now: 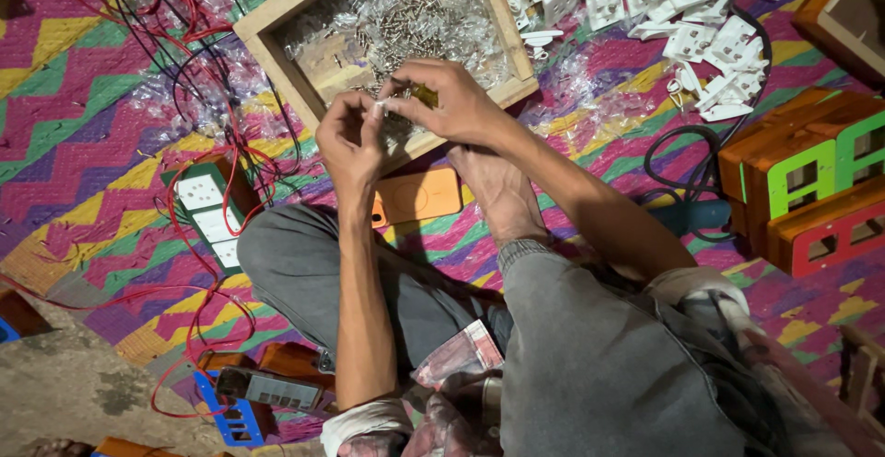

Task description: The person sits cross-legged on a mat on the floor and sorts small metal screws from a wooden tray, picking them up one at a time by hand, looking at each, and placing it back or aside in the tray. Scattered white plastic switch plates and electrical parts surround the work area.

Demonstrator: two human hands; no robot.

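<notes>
One head view, looking steeply down.
It sits close above the lap, facing the mat [83, 125] and tray [277, 28] ahead.

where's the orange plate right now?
In the head view, the orange plate lies flat on the woven mat at centre, just below the wooden tray, beside the person's bare foot and under the left hand.

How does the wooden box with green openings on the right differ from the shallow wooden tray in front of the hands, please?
The wooden box with green openings is painted orange and stands stacked with others; the wooden tray is bare, pale wood lying flat on the mat. The box's openings look empty, while the tray holds screws in small clear bags. Both are wooden and rectangular.
</notes>
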